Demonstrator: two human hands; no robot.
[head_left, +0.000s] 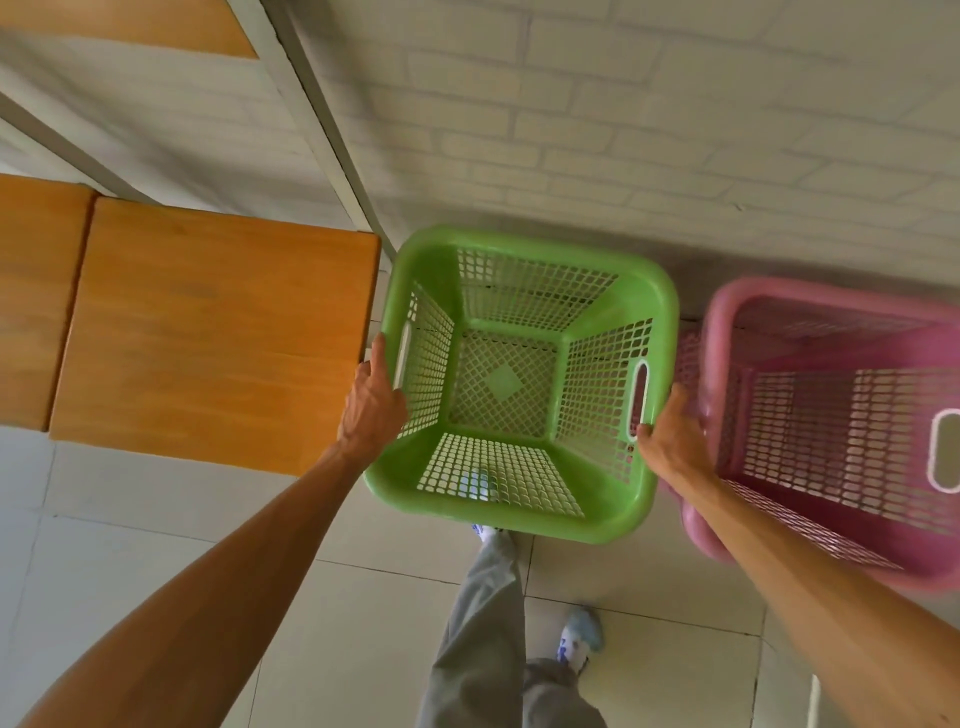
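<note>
A green plastic mesh basket (618, 499) with nothing in it is held in the middle of the view, above the tiled floor. My left hand (371, 402) grips its left side at the handle slot, thumb along the rim. My right hand (672, 431) grips the right side, fingers hooked through the right handle slot. A pink mesh basket (727, 332) of the same shape stands right beside it, touching my right wrist.
A wooden table top (208, 338) lies to the left, its corner close to the green basket. A white brick-pattern wall (623, 130) is just behind both baskets. My legs and shoes (579, 634) stand on pale floor tiles below.
</note>
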